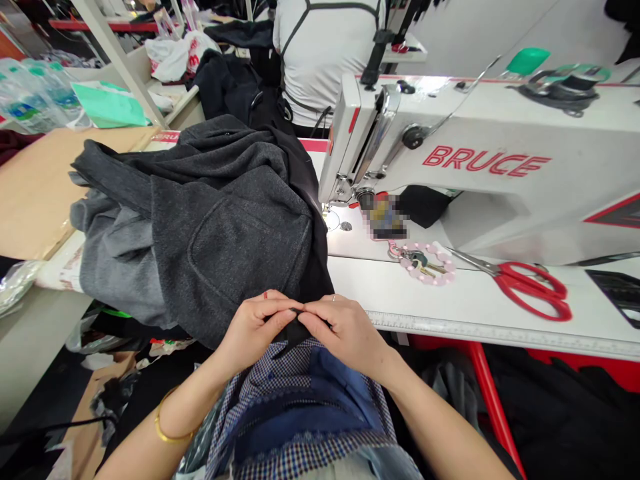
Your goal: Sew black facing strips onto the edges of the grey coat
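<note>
My left hand (260, 325) and my right hand (345, 328) meet at the table's front edge, thumbs and fingers pinched on black fabric (319, 283). The fingertips nearly touch, and the bit of cloth between them is mostly hidden. Beyond my hands a dark grey garment (240, 233) with a curved seam lies heaped on the table, its lighter grey side (120, 253) showing at the left. The black fabric runs along the garment's right side. To the right stands a white sewing machine (480, 160), its needle area just past the cloth.
Red-handled scissors (530, 287) and keys on a beaded pink ring (427, 263) lie before the machine. A ruler strip (450, 327) follows the table edge. A person in a white top (325, 60) sits ahead, back turned. Water bottles (37, 97) stand far left.
</note>
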Demonstrator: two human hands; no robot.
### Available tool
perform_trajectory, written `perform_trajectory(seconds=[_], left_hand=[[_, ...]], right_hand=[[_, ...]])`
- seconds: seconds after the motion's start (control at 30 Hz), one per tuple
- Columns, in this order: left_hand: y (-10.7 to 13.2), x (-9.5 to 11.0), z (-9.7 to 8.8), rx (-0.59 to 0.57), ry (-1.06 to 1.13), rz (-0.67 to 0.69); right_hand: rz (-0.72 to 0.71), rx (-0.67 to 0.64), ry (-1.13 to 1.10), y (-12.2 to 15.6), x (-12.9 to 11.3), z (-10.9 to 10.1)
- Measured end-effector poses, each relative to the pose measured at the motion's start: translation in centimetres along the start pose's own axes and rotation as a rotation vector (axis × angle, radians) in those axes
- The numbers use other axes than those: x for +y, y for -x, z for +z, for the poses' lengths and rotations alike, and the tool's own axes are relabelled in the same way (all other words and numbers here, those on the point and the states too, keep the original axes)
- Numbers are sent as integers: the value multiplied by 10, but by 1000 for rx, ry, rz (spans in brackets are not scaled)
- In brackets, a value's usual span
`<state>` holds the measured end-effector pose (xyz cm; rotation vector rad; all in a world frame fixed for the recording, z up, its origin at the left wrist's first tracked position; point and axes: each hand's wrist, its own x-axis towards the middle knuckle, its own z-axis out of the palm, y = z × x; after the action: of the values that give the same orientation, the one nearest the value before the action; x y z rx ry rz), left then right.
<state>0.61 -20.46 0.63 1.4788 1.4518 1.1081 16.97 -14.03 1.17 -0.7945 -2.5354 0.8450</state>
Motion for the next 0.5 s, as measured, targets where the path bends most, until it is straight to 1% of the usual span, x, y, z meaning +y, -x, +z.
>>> perform_trajectory(seconds=[0.1, 0.17, 0.23, 0.27, 0.3, 0.37, 0.43, 0.47, 0.5], left_hand=[[-2, 0, 2, 20, -12, -41], [-2, 2, 3, 33, -35, -48], [2, 4, 2, 65, -96, 10], [6, 5, 2, 96, -152, 79], [11, 6, 1, 133, -225, 175], [24, 4, 2, 183, -405, 439], [40, -1, 6, 178, -572, 699], [47, -5, 10, 165, -631, 788], [54, -9, 14, 161, -668, 843]], right_hand=[[-12, 39, 34, -1, 0, 3], [-51, 73, 59, 0, 0, 4], [-136, 66, 69, 2, 2, 3], [-191, 51, 71, 4, 3, 1], [-249, 35, 77, 7, 5, 0], [-332, 28, 128, 15, 11, -1], [-364, 91, 217, 24, 18, 2], [-367, 137, 262, 28, 21, 5], [-362, 184, 301, 32, 25, 9]])
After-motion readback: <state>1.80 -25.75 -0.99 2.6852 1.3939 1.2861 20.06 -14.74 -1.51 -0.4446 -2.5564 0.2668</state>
